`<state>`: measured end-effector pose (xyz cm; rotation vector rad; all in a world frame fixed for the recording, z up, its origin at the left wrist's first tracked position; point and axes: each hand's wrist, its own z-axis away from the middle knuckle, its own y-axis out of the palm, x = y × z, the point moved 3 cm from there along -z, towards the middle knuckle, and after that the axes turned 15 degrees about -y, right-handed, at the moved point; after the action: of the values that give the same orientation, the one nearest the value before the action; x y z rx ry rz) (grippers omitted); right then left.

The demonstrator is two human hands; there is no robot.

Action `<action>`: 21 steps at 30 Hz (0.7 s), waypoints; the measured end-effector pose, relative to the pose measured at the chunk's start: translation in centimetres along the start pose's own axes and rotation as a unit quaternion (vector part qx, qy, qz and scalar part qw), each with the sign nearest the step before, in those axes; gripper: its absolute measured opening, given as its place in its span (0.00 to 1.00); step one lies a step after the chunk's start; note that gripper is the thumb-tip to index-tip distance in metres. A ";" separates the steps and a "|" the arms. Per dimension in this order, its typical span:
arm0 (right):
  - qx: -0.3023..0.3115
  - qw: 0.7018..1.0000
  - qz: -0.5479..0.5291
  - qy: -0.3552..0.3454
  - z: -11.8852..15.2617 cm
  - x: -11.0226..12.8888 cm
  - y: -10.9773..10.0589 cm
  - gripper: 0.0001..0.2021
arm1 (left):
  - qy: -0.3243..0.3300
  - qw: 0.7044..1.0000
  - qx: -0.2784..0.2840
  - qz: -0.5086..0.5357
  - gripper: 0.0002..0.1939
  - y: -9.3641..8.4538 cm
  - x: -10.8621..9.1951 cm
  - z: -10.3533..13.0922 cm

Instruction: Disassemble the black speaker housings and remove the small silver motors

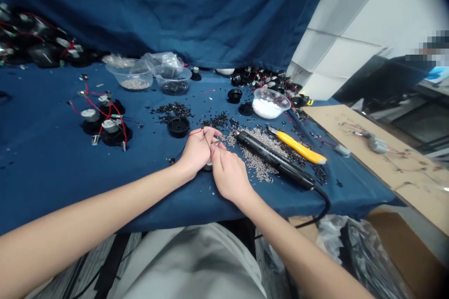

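Close together near the table's front edge, both hands work on a small motor (208,167) with thin wires, mostly covered by my fingers. My left hand (198,153) is closed around it from the left, and a red wire (195,132) runs over its fingers. Pressed against it, my right hand (229,173) pinches with thumb and fingertips at a wire beside a small silvery piece (216,144). The exact grip is partly hidden. Just behind my left hand lies a round black cap (178,126).
Right of my hands, a black electric screwdriver (277,161) and a yellow utility knife (298,147) lie over loose silver screws (261,168). Wired motors on black bases (110,125) stand left. Plastic bowls (129,74) are behind; another (271,103) holds white bits. Cardboard (382,149) lies right.
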<state>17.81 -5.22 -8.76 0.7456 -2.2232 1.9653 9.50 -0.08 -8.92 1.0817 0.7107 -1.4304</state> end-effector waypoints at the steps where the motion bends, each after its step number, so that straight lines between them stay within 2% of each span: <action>1: -0.002 1.000 -0.014 0.000 0.0 0.0 -0.1 0.23 | -0.002 1.000 0.002 0.009 0.11 0.0 -0.1 0.0; 7: -0.026 0.996 -0.086 0.007 -0.6 -0.6 -0.3 0.18 | -0.014 0.998 0.014 0.059 0.09 0.6 -0.3 -1.3; 14: -0.066 0.986 -0.154 0.013 -0.4 -0.9 -0.4 0.15 | 0.059 0.996 -0.019 0.057 0.09 0.4 0.1 -1.1; 21: -0.013 0.981 -0.172 0.087 -1.9 -1.0 -1.0 0.27 | 0.129 0.989 -0.067 0.032 0.07 0.0 0.0 -1.3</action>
<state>18.66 -3.16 -7.92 0.8525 -1.8713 1.7569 9.82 1.14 -9.40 1.1839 0.9343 -1.1822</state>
